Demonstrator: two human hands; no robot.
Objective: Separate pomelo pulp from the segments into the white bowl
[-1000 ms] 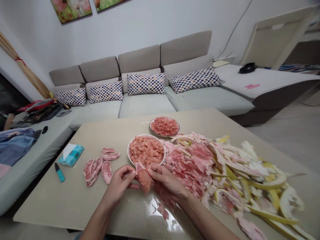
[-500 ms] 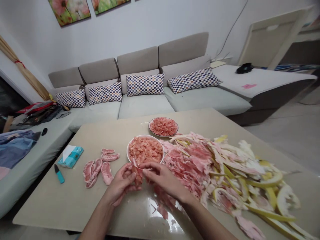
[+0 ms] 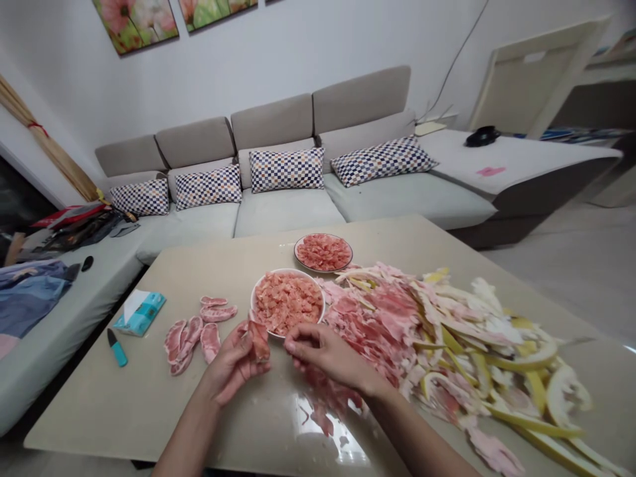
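Two bare hands work at lower centre of the frame, above a beige table top; I see no other person's hands from here. The left hand lies palm up, clamped on one pale pink pomelo segment just beside the white bowl. The right hand sits apart from it, fingers drawn together; I cannot tell whether they pinch a shred. Counted: one bowl of loose pulp; one round plate of pulp beyond it; about six peeled segments left of the hands; one large heap of peel and membrane at right; one teal-handled knife; one tissue packet. I judge the step in hand to be stripping membrane from the segment; the next move calls for pulling its pulp free over the bowl.
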